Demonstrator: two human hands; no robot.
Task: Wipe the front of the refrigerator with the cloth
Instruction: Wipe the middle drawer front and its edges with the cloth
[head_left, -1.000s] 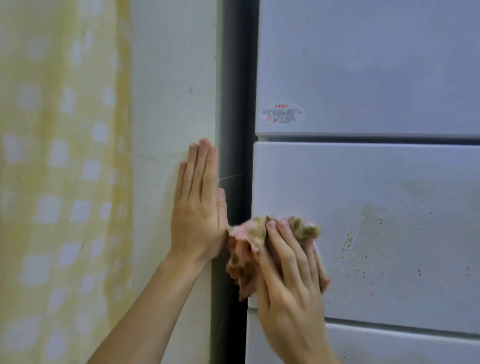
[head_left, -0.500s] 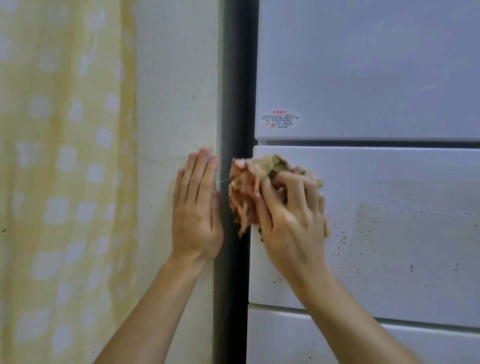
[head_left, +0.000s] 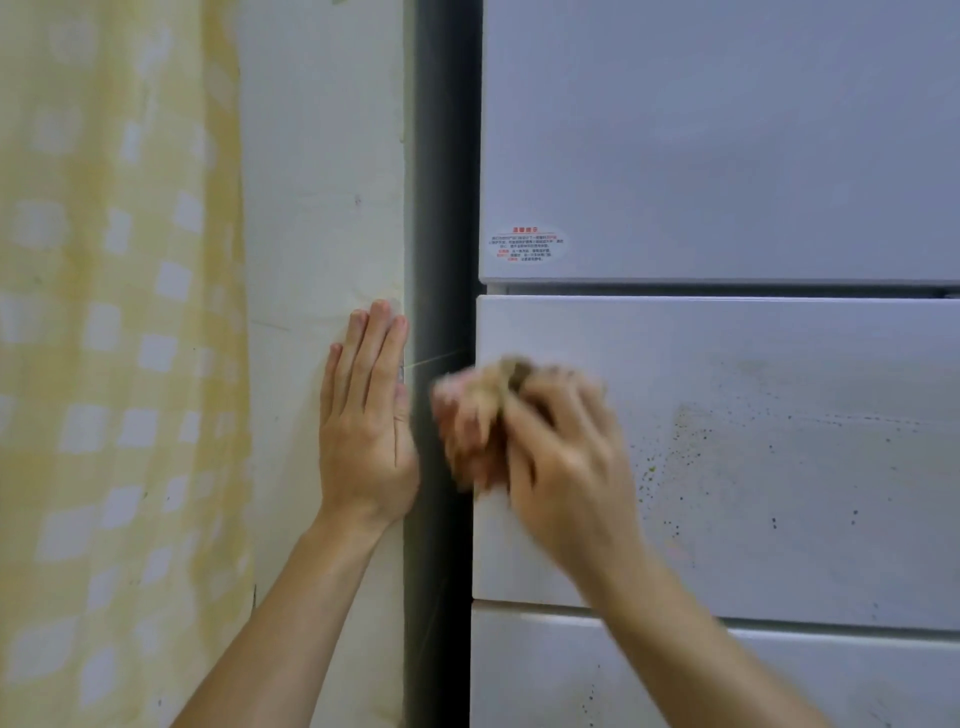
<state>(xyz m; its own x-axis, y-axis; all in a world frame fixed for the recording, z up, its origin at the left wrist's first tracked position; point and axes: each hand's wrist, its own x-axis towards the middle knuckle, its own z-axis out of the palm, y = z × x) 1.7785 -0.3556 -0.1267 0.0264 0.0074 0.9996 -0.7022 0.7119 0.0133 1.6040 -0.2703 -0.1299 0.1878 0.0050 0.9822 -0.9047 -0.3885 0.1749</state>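
R hand (head_left: 563, 467) blurred, fingers (head_left: 566, 384) curled round bunched cloth (head_left: 480, 410), pressing it on fridge (head_left: 753, 441) front. L hand (head_left: 366, 431) fingers straight, flat on wall (head_left: 322, 208).

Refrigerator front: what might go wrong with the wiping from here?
The cloth works the panel's left edge, while the dark specks lie further right and might get missed. The cloth overhangs the dark gap beside the refrigerator; if the right hand lost it, it could drop in there. Strokes going higher might scuff the sticker.
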